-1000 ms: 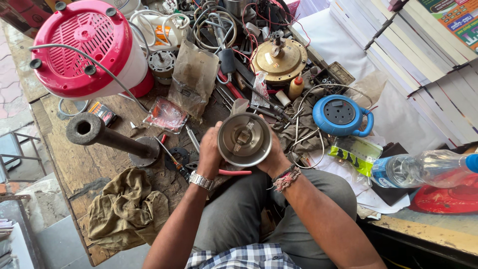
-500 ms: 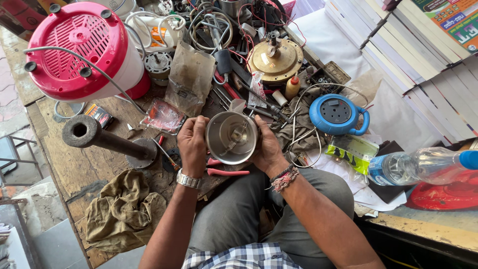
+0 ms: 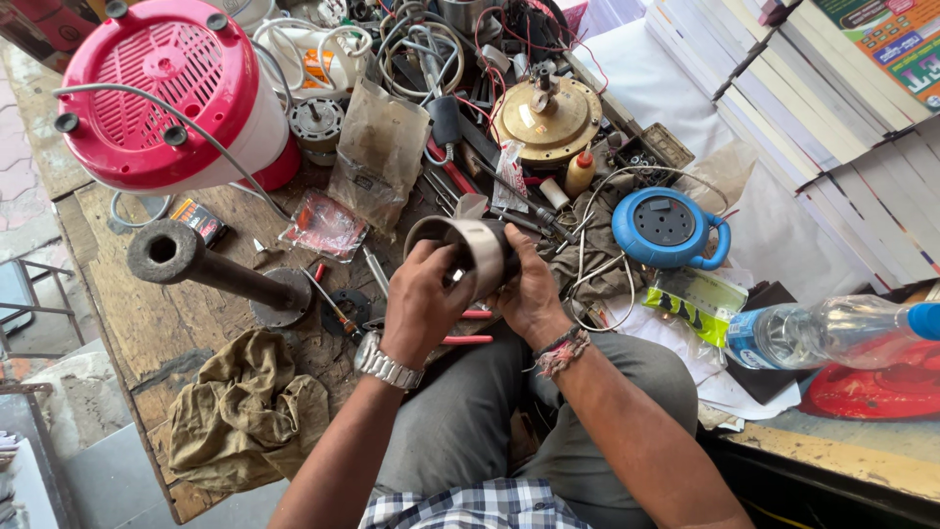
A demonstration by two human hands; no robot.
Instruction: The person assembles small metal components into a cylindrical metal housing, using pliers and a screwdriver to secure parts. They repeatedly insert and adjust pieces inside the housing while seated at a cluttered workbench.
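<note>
Head view: both our hands, left and right, clench the steel jar, tilted toward ten o'clock; we should brace it firmly.

pink-red & white appliance, blue cable reel, olive rag, brass disc, steel-grey cup, checked shirt
</note>
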